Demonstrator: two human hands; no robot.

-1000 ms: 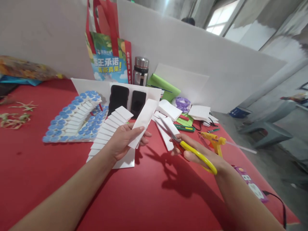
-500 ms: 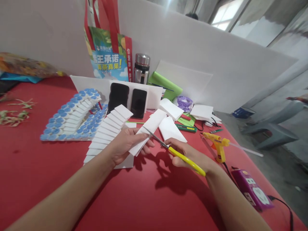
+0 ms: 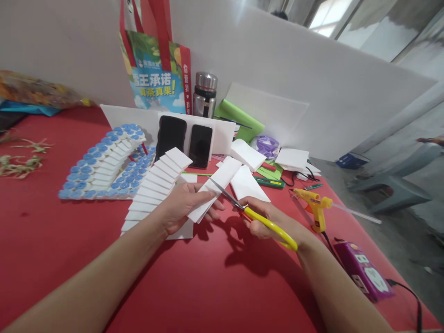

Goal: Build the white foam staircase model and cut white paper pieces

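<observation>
Left hand (image 3: 183, 206): fingers are clamping the white strips (image 3: 225, 172), which are pointing toward 1 o'clock.
Right hand (image 3: 260, 206): fingers are gripping the scissors (image 3: 267, 223), whose blades are overlapping the strips toward 10 o'clock.
Glue gun (image 3: 316, 209): lying at the right hand's 3 o'clock.

Left grip (image 3: 181, 206) pinches, right grip (image 3: 275, 216) curls (both forearms (image 3: 100, 273) angled inward).

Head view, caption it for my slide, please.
Left grip holding white strips, right grip holding scissors across them, above a red table.
</observation>
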